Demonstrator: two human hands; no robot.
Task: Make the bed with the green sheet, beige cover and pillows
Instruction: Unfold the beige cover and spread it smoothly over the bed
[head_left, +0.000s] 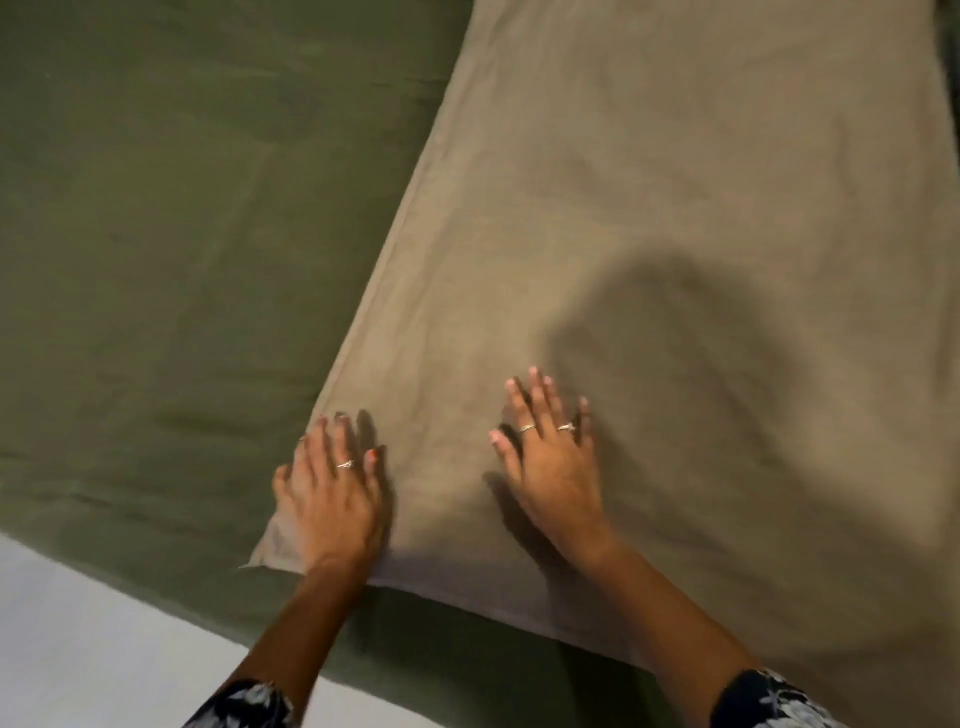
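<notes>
The green sheet (156, 234) lies flat over the bed and fills the left half of the view. On top of it, from the middle to the right, spreads the beige cover (649, 182), its long left edge running diagonally. My left hand (332, 493) presses flat on the cover's near left corner, fingers apart. My right hand (545, 457) lies flat on the cover a little to the right, fingers spread. Neither hand grips cloth. No pillows are in view.
The near edge of the bed runs diagonally along the bottom left, with pale floor (78, 649) beyond it. A dark shadow (660, 332) falls on the cover past my right hand.
</notes>
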